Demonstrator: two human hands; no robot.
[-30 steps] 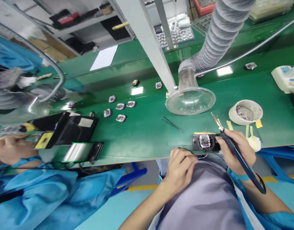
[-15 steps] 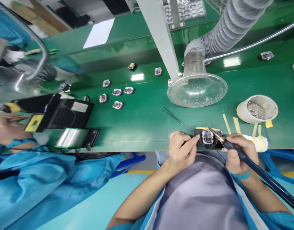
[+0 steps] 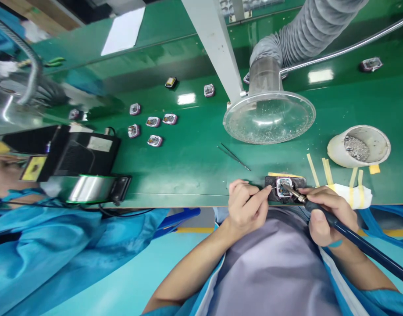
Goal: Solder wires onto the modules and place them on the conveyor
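Note:
A small square device with an exposed circuit board (image 3: 283,188) sits in a black holder (image 3: 270,181) at the bench's front edge. My right hand (image 3: 334,215) grips a soldering iron (image 3: 365,245) with a dark blue handle, and its metal tip is over the board, seemingly touching it. On the other side, my left hand (image 3: 247,204) is closed in a pinch on a thin pale wire (image 3: 274,188) that reaches toward the board's left edge. A yellow strip (image 3: 280,174) runs along the holder's far edge.
A clear fume hood (image 3: 270,118) hangs above the bench. To the right stand a tub of metal shavings (image 3: 359,147) and yellow tape strips (image 3: 313,170). Tweezers (image 3: 234,157) and several similar devices (image 3: 153,122) lie left. A co-worker's hand (image 3: 5,175) is beside black equipment (image 3: 89,151).
The iron's tip has moved from the yellow strip at the holder's far edge down onto the board area. My left hand keeps its pinch. The camera view has shifted slightly.

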